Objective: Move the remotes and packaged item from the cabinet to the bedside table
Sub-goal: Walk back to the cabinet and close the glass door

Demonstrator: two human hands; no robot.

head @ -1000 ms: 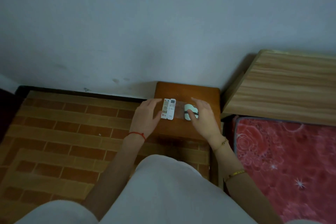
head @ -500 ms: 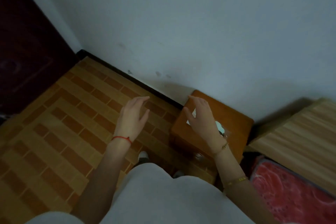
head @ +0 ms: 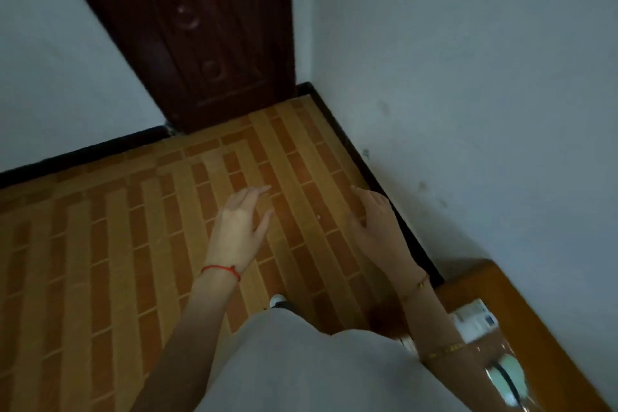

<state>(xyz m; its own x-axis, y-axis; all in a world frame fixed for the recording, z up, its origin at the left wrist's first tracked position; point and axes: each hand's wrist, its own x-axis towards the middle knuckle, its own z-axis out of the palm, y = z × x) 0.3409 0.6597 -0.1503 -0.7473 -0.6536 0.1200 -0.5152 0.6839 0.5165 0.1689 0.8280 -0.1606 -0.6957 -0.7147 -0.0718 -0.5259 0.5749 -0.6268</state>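
The brown bedside table (head: pixel 521 304) shows at the lower right corner, partly behind my right forearm. On it lie white remotes (head: pixel 475 321) and a packaged item (head: pixel 505 378) in clear wrap, white with a black band. My left hand (head: pixel 239 231) hovers over the tiled floor with fingers spread and nothing in it. My right hand (head: pixel 378 227) is also empty, fingers relaxed, near the black skirting. Both hands are well away from the table.
A dark red door (head: pixel 200 30) with a handle stands at the far wall. Orange brick-pattern floor (head: pixel 117 244) fills the middle. White walls meet at the corner. A shoe tip (head: pixel 277 300) shows below my grey clothing.
The view has swung left from the bedside table toward the door. Both hands left the remotes and package on the table and now hang empty over the floor.
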